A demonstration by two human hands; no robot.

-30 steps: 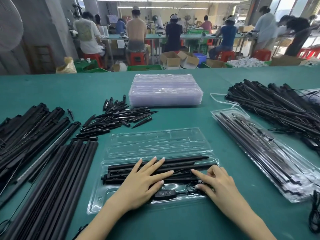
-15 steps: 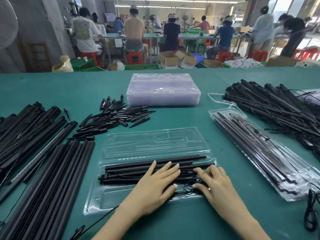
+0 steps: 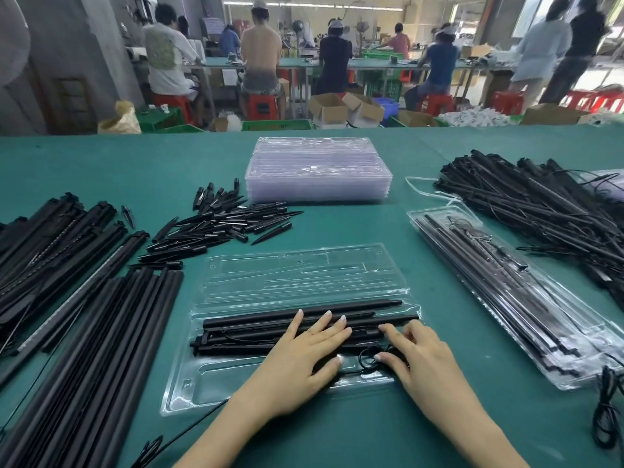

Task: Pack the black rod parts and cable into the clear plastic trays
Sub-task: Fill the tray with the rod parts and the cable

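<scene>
An open clear plastic tray [image 3: 216, 383] lies in front of me, its lid [image 3: 304, 271] folded back. Several black rods [image 3: 250, 327] lie along its far channels. My left hand [image 3: 305, 356] presses flat on the rods with straight fingers. My right hand [image 3: 420, 358] rests beside it, fingers bent, its fingertips on the coiled black cable [image 3: 368, 358] in the tray's near pocket. The controller is hidden under my hands.
Long black rods [image 3: 101, 349] are piled at the left, short spikes [image 3: 216, 224] lie behind the tray, and a stack of empty trays [image 3: 317, 170] stands beyond. A packed tray [image 3: 506, 298] and a tangle of cabled rods [image 3: 540, 204] lie at the right. People work at far benches.
My left hand slid right over the controller, which is now hidden. My right hand shifted slightly, its fingers working on the cable coil.
</scene>
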